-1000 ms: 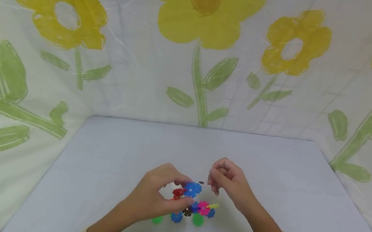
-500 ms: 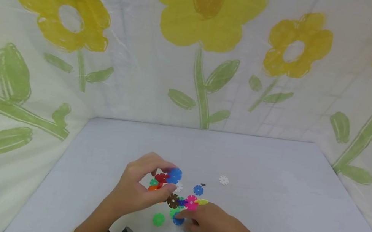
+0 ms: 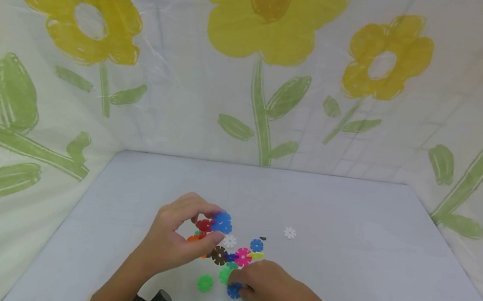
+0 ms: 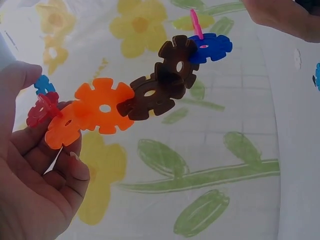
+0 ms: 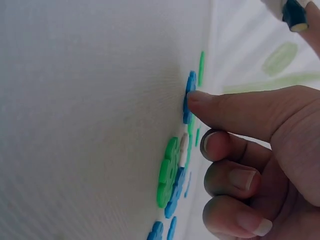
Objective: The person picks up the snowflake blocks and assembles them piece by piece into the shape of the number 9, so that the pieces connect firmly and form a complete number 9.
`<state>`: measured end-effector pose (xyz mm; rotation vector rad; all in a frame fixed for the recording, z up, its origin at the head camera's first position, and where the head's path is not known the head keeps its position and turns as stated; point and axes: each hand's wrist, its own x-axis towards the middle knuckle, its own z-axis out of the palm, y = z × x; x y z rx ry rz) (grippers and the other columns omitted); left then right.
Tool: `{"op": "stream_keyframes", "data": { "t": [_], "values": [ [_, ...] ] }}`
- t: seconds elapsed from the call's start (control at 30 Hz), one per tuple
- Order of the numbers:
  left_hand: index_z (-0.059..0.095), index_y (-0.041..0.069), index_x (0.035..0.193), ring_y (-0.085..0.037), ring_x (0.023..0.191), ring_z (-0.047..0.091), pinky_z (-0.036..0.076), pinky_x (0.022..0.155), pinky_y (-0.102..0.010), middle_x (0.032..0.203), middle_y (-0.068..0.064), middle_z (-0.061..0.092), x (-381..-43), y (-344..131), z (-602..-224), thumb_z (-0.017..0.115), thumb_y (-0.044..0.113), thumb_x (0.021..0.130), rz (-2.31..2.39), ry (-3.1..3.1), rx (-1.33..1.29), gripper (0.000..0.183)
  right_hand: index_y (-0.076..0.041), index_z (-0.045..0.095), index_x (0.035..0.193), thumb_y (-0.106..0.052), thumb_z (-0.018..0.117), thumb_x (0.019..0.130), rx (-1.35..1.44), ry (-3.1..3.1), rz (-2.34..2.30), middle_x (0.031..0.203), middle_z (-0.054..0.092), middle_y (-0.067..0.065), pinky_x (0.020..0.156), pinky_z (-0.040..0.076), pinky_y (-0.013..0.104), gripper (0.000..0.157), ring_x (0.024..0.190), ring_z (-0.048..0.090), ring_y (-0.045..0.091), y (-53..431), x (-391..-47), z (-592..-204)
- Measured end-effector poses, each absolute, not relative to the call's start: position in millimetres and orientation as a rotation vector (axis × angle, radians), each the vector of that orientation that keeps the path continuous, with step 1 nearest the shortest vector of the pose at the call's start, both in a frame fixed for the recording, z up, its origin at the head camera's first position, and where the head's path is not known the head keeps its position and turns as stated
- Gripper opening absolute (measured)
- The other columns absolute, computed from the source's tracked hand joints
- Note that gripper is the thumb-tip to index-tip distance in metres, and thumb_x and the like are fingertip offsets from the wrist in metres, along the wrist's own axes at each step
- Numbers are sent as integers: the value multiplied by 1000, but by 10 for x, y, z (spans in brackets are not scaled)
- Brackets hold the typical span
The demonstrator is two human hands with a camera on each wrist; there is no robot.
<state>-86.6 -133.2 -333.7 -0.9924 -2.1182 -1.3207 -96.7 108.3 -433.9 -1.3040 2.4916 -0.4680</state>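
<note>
Big flowered sheet (image 3: 177, 88) hanging at 12 o'clock in the head view, then the white table (image 3: 350, 217) below it. Left hand (image 3: 169, 234) sits around 10 o'clock from the right hand (image 3: 271, 285), the two apart. Lefty's pinching one end of a chain of flower-shaped discs (image 4: 102, 105) at its 3 o'clock: blue, red, orange, brown, dark blue, pink, yellow. Righty's got a fingertip on a loose blue disc (image 3: 233, 291); can't tell if it's actually pinched. Loose green disc (image 3: 205, 283) at righty's 9, small white disc (image 3: 290, 232) past its 12.
</note>
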Motion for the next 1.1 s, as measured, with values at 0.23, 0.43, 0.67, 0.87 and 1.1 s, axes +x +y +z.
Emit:
{"op": "stream_keyframes", "data": {
  "t": [0.23,0.43,0.67,0.87,1.1],
  "values": [
    [71,16,113,-10,90,60,54,68,-28,101,7,68,-866,-1324,-3346,84,10,79,-1330,-2158,-1013,37,-23,70,103,-19,79,88,-1114,2423,-422,78,61,-17,63,46,16,17,64,49,0,1095,-940,-4252],
    [72,18,114,-8,91,60,56,69,-27,102,10,67,-845,-1312,-3355,86,16,80,-1288,-2252,-1007,37,-24,60,89,-27,85,82,-969,2396,-349,68,51,-15,61,45,19,26,62,48,3,1140,-924,-4196],
    [72,18,113,-11,91,61,56,70,-27,102,10,68,-853,-1299,-3376,86,17,80,-1275,-2254,-1025,36,-23,62,89,-24,85,83,-1067,2376,-340,70,50,-16,63,45,18,24,65,48,2,1141,-911,-4199],
    [73,18,111,-7,89,60,54,67,-27,99,11,67,-879,-1285,-3408,85,19,81,-1253,-2264,-1029,33,-24,58,83,-17,83,83,-1222,2310,-365,71,48,-17,59,43,16,26,64,45,0,1161,-877,-4184],
    [74,17,108,-5,87,60,54,68,-25,96,14,66,-890,-1246,-3445,85,24,82,-1222,-2318,-1022,29,-22,57,97,-20,68,98,-1394,2076,-711,74,54,-15,60,48,13,11,66,48,-7,1289,-866,-3949]
  ]
}}
